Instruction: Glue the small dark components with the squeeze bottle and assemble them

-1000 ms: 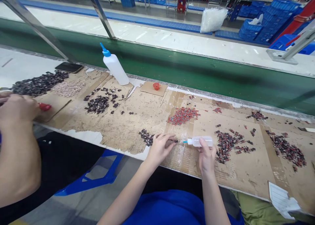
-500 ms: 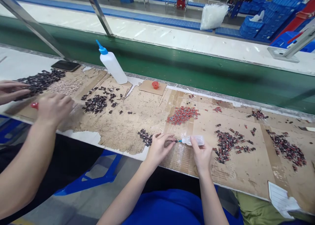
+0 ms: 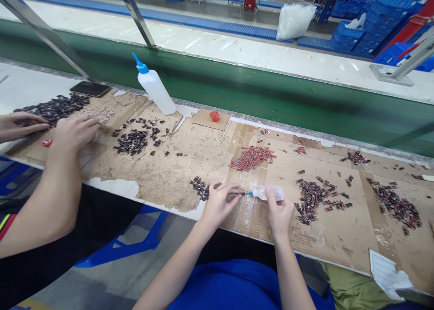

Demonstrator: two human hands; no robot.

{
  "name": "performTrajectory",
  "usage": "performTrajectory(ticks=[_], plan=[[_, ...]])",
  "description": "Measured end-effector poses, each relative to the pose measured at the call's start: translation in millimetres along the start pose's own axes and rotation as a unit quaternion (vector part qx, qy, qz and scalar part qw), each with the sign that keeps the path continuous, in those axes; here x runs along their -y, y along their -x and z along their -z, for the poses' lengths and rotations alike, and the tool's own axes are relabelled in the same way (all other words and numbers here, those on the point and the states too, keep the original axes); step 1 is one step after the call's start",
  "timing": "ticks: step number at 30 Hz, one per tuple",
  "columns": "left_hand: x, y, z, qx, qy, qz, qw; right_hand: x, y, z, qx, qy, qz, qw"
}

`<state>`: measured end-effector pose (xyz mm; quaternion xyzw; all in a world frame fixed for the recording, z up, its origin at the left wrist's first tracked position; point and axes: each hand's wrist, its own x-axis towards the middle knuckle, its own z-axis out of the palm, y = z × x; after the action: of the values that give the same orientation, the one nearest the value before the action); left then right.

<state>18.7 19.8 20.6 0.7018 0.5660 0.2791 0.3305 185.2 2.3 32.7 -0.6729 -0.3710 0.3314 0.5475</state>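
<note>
My left hand point(image 3: 222, 200) pinches a small dark part point(image 3: 242, 193) between thumb and fingers, beside a small pile of black parts point(image 3: 200, 188). My right hand point(image 3: 280, 210) grips a small clear bottle point(image 3: 273, 193) lying sideways, its thin blue tip point(image 3: 250, 193) pointing left, close to the dark part; whether they touch is too small to tell. Beyond my hands is a heap of red parts point(image 3: 252, 158). To the right of my right hand lies a pile of black-and-red parts point(image 3: 310, 201).
A co-worker's hands point(image 3: 73, 131) work at the left near black parts point(image 3: 54, 111) and a phone point(image 3: 90, 89). A tall white bottle point(image 3: 156, 93) and a red cap point(image 3: 214, 116) stand toward the back. Another part pile point(image 3: 395, 206) lies far right.
My right hand and the small bottle have shifted slightly right, away from my left hand, which stays nearly still. The co-worker's hands have moved, the far-left one to the right.
</note>
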Motion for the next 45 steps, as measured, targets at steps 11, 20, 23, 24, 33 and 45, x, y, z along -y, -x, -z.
performTrajectory(ticks=[11, 20, 23, 24, 33, 45], plan=[[-0.3, 0.6, -0.9, -0.003, -0.013, -0.005, 1.000, -2.3, -0.3, 0.4, 0.025, 0.020, 0.009, 0.999], [-5.0, -2.1, 3.6, -0.007, -0.035, 0.009, 0.999, -6.4, -5.0, 3.3, -0.045, -0.048, -0.030, 0.997], [-6.7, -3.1, 5.7, -0.015, -0.065, 0.017, 0.998, -6.5, -4.4, 2.4, -0.035, -0.004, -0.011, 0.999], [-7.1, -2.8, 6.5, -0.014, -0.070, 0.018, 0.997, -5.4, -4.4, 2.2, -0.019, 0.033, 0.000, 0.999], [0.4, 10.2, 21.4, -0.087, -0.024, -0.027, 0.996, 19.2, -52.6, -4.7, 0.016, 0.401, 0.213, 0.891], [-37.2, 39.3, -13.6, -0.042, 0.143, -0.126, 0.981, 27.5, -83.5, -29.2, 0.086, 0.509, 0.152, 0.843]])
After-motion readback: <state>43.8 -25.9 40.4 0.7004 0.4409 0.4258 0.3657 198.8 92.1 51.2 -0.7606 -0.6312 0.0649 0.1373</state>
